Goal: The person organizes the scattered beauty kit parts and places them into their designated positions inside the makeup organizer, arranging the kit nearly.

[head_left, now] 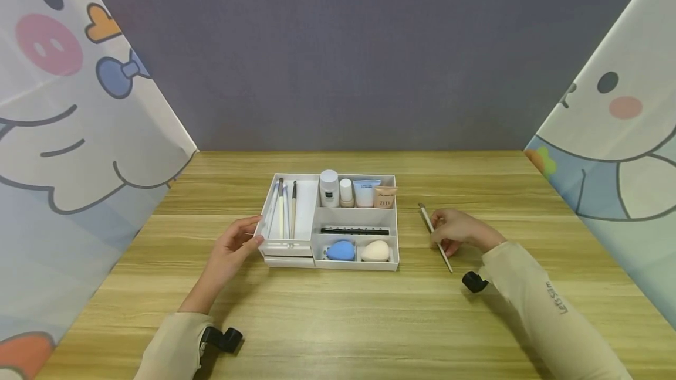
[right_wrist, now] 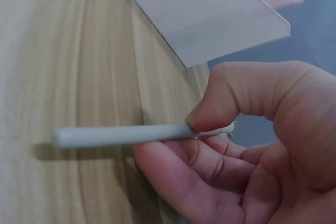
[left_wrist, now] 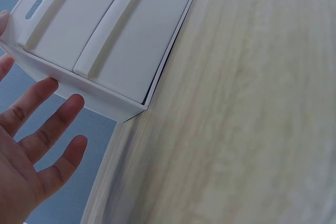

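My right hand (head_left: 454, 231) pinches a thin makeup brush (head_left: 437, 240) between thumb and fingers, to the right of a white organizer (head_left: 317, 216). In the right wrist view, the brush's pale handle (right_wrist: 115, 135) points left over the wood and its small bristled tip shows past the fingers. At the organizer's front left corner rests my left hand (head_left: 236, 249), thumb and index finger at the edge. Its other fingers (left_wrist: 58, 124) spread loosely beside the side wall in the left wrist view. Several brushes (head_left: 293, 210) lie in the organizer's left compartment.
White and beige bottles (head_left: 329, 189) and two tubes (head_left: 366, 193) fill the organizer's back row. Below lies a black pencil-like stick (head_left: 355, 231); in front sit a blue sponge (head_left: 341, 251) and a cream sponge (head_left: 375, 251). Two drawers (left_wrist: 142, 35) face front. Wooden tabletop (head_left: 338, 321) underneath.
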Available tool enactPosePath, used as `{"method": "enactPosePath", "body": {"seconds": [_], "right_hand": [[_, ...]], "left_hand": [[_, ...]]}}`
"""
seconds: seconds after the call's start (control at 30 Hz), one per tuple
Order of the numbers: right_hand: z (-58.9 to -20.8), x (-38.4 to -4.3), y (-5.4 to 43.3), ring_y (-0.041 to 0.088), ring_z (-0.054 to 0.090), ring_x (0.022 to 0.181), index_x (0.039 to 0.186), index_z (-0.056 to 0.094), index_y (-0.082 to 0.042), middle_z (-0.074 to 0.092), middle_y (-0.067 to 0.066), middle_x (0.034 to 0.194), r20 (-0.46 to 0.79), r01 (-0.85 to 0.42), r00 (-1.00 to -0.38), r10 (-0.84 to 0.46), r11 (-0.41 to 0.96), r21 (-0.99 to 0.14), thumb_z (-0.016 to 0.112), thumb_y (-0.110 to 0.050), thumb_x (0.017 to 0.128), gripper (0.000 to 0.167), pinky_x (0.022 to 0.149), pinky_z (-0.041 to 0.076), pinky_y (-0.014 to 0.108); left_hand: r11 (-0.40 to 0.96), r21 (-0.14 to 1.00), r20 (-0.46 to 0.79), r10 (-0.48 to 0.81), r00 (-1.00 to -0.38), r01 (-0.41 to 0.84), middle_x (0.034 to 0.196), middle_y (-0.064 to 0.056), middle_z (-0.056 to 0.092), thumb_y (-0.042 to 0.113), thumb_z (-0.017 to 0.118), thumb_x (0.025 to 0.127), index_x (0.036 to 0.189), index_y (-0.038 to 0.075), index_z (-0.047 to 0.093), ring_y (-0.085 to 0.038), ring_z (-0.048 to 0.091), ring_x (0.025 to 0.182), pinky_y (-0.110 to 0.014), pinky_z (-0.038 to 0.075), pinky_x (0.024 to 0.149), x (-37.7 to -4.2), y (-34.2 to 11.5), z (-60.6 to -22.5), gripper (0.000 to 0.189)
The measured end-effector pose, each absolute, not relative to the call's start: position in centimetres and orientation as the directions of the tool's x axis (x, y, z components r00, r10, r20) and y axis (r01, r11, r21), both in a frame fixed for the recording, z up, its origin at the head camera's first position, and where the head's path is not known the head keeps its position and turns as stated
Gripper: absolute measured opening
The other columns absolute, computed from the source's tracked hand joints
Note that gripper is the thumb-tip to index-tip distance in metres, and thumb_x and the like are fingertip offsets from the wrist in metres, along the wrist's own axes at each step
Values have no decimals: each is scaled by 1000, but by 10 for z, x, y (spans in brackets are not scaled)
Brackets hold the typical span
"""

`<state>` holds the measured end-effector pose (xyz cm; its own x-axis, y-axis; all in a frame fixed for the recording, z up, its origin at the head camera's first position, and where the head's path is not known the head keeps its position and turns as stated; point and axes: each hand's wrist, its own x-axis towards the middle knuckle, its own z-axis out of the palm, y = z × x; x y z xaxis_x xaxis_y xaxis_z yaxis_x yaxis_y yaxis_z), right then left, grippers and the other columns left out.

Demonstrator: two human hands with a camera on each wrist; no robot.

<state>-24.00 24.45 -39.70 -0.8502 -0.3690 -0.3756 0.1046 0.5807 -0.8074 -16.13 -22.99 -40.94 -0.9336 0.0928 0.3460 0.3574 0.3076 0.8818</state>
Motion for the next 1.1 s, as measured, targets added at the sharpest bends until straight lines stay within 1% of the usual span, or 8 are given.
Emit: {"method": "enactPosePath", "body": {"seconds": [0.13, 0.3, 0.37, 0.5, 0.6, 0.8, 1.0, 1.1], "right_hand": [[-400, -243, 252, 14, 55, 53, 106, 45, 6, 55, 9, 66, -380, 135, -830, -409, 514, -847, 60, 2, 79, 32, 48, 53, 27], [-405, -245, 260, 18, 64, 59, 114, 42, 9, 58, 11, 75, -378, 174, -812, -445, 434, -884, 55, 2, 81, 36, 52, 55, 28], [-407, -246, 263, 20, 67, 63, 117, 40, 10, 60, 12, 78, -383, 211, -801, -460, 380, -900, 54, 2, 83, 37, 55, 57, 30], [-409, -246, 267, 19, 68, 68, 122, 36, 7, 63, 9, 83, -377, 297, -779, -501, 234, -926, 50, 1, 91, 36, 62, 58, 32], [-410, -247, 269, 18, 69, 71, 126, 34, 5, 67, 7, 87, -351, 332, -772, -530, 136, -934, 48, 1, 95, 35, 65, 59, 32], [-409, -244, 268, 20, 70, 78, 127, 35, 1, 68, 8, 93, -289, 374, -757, -586, -27, -927, 45, 3, 98, 31, 72, 59, 34], [-406, -239, 262, 23, 71, 83, 127, 40, -1, 69, 10, 95, -204, 387, -745, -635, -162, -908, 45, 4, 100, 27, 75, 58, 34], [-404, -236, 258, 24, 71, 85, 126, 43, -3, 68, 12, 98, -168, 383, -751, -638, -215, -898, 43, 5, 101, 27, 77, 58, 33]], "left_hand": [[314, 882, 342, 89, -936, 352, 101, 6, 64, -4, 61, 95, 130, -2, 55, 0, 59, 93, -18, 49, 80, -161, -230, -409, 35], [312, 879, 348, 94, -933, 360, 100, 6, 64, -4, 61, 95, 130, -3, 55, -1, 59, 93, -19, 49, 80, -161, -230, -410, 35], [305, 879, 354, 96, -930, 366, 100, 6, 64, -5, 61, 95, 129, -4, 55, -1, 59, 93, -18, 49, 79, -162, -230, -410, 35], [292, 879, 364, 99, -926, 377, 100, 7, 63, -3, 62, 95, 129, -5, 54, -2, 59, 93, -18, 49, 80, -162, -230, -410, 34], [290, 877, 370, 98, -924, 382, 100, 8, 63, -2, 62, 95, 129, -5, 55, -3, 59, 94, -18, 49, 80, -162, -230, -410, 34], [290, 877, 371, 99, -923, 383, 100, 7, 64, -1, 62, 96, 129, -4, 55, -6, 61, 95, -18, 49, 80, -162, -230, -411, 34], [291, 877, 370, 96, -924, 382, 99, 7, 64, -4, 61, 95, 129, -5, 55, -3, 60, 93, -18, 50, 79, -162, -230, -410, 34], [294, 875, 373, 96, -923, 384, 99, 6, 64, -5, 61, 95, 129, -5, 55, -2, 60, 93, -18, 49, 79, -162, -230, -411, 34]]}}
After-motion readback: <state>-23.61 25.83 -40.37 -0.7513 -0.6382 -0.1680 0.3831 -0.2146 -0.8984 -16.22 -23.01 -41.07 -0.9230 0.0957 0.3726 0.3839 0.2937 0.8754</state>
